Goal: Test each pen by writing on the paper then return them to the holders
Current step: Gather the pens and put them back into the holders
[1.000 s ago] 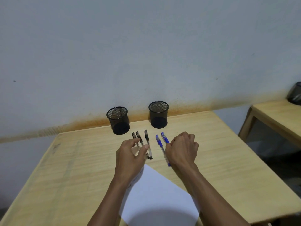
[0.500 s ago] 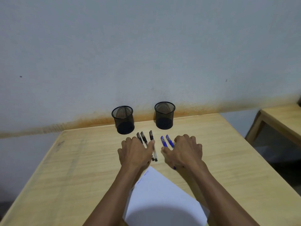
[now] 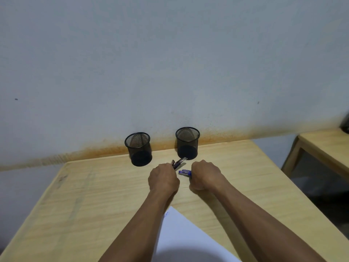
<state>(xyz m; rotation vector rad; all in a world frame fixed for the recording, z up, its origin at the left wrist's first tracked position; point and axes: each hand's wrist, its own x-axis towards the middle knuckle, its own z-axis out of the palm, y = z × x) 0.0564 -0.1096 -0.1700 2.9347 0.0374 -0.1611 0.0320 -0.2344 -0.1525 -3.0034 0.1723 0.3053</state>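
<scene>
Two black mesh pen holders stand by the wall, the left holder (image 3: 138, 148) and the right holder (image 3: 187, 142), both looking empty. My left hand (image 3: 164, 178) is closed in a fist around the black pens (image 3: 178, 162), whose ends stick out toward the right holder. My right hand (image 3: 204, 174) is fisted around the blue pens (image 3: 184, 173), with their blue caps poking out to the left. A white sheet of paper (image 3: 181, 235) lies near me under my forearms, with faint scribbles at its top corner.
The wooden table (image 3: 94, 195) reaches the grey wall at the back. A second wooden table (image 3: 328, 146) stands to the right across a gap, with a dark object at the frame edge.
Both hands have closed over the pens that lay on the table and lifted them. The black pens are now in my left fist, the blue ones in my right.
</scene>
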